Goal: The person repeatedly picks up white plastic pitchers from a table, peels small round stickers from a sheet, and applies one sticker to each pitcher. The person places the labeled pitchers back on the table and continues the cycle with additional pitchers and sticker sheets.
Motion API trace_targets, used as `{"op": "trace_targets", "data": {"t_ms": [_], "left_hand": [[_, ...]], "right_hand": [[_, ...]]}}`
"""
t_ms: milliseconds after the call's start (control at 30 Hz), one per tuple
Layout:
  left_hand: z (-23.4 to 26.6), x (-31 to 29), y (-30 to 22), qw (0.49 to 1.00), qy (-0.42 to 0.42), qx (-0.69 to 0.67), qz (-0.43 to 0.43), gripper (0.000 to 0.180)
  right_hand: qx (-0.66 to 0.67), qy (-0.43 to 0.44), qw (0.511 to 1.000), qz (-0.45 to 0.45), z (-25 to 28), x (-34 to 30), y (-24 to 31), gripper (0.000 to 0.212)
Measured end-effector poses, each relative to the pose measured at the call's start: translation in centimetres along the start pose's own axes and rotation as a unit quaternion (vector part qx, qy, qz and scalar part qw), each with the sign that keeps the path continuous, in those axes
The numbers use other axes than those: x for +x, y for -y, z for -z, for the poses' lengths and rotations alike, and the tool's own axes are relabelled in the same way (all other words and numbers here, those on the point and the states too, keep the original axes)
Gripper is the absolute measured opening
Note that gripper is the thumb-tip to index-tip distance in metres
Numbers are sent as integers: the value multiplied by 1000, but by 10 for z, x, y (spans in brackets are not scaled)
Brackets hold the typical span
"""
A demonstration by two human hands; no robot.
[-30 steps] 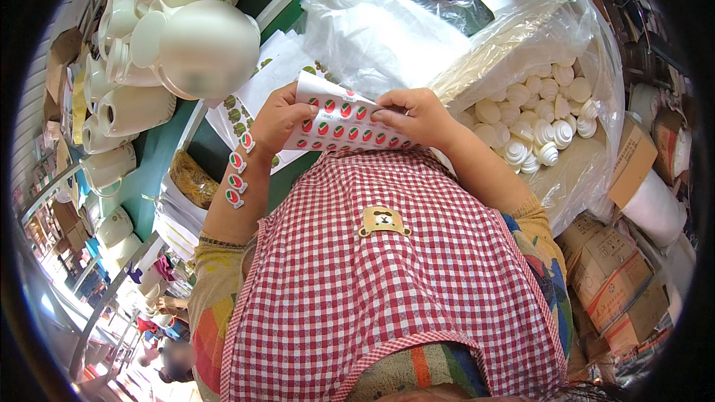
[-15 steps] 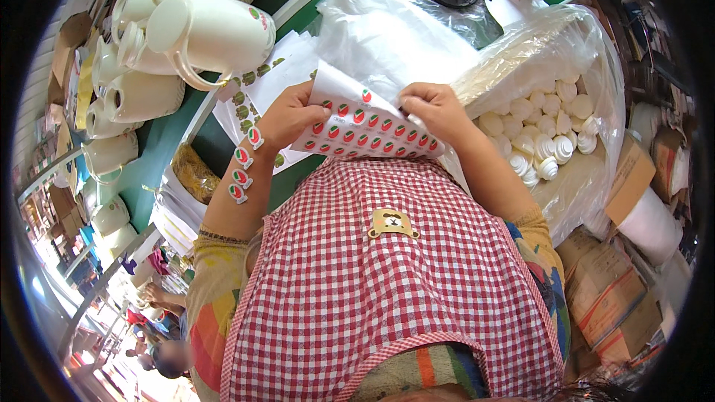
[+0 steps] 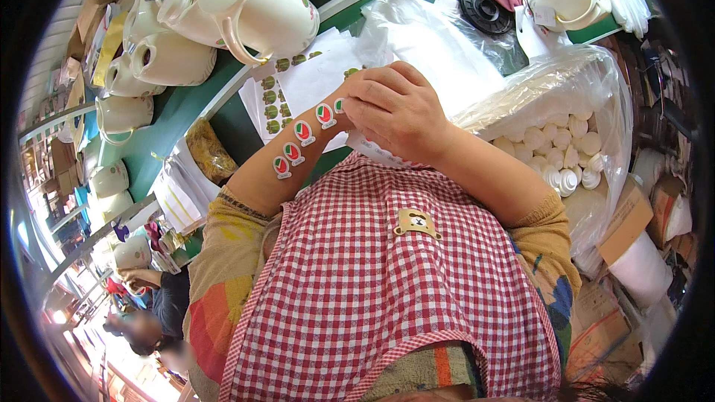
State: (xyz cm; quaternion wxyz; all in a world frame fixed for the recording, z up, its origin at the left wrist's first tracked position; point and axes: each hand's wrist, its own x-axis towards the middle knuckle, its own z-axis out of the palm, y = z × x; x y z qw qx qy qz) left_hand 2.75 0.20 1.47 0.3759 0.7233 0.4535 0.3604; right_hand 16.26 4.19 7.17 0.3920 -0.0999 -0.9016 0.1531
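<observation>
My right hand crosses over my left wrist, its fingertips closed on a small red-and-green sticker against the skin. More such stickers run in a line down my left forearm. Behind the right hand, most of my left hand is hidden, its fingers out of sight. A sticker sheet pokes out below the hands, bent and mostly covered, seemingly still in the left hand's grip.
Cream pitchers stand on the green table at the left. White papers with green prints and clear plastic lie ahead. At the right, a plastic-lined box holds cream lids. Another person's arm shows at lower left.
My right hand has left the sheet's right edge and come across to my left wrist, adding a sticker to the line there. The sheet has dropped lower and is now mostly covered.
</observation>
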Motion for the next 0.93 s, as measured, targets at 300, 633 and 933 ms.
{"op": "trace_targets", "data": {"t_ms": [300,633,933], "left_hand": [[30,-6,-27,890,1,-282,359,39],[31,-16,-19,877,-7,-307,368,40],[34,-22,-17,871,-4,-338,357,40]], "right_hand": [[263,-32,903,-340,56,-57,-47,31],[338,85,820,-453,42,-115,-35,22],[319,2,757,-570,40,-120,-48,12]]}}
